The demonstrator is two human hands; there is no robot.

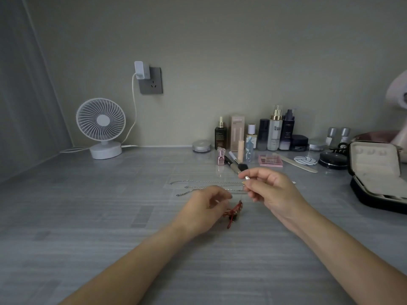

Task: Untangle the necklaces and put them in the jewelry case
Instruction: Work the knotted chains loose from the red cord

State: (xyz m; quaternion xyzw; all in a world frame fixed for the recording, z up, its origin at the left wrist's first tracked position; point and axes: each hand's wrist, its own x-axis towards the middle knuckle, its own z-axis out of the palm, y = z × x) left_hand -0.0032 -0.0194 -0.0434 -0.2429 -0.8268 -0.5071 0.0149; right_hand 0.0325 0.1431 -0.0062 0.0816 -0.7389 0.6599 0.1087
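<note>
Three thin silver chains (198,187) lie stretched out side by side on the grey table, left of my hands. A tangled red cord necklace with dark beads (234,212) lies between my hands. My left hand (204,209) hovers beside it with curled fingers touching the tangle. My right hand (272,190) is raised slightly and pinches a fine strand between thumb and forefinger; the strand runs down to the red tangle. The open jewelry case (374,172), black outside and cream inside, stands at the right edge.
Cosmetic bottles (275,130), makeup brushes (235,165), a pink palette (270,160), a nail file and compacts crowd the back right. A white desk fan (101,126) stands back left, its cable running to a wall socket (150,81).
</note>
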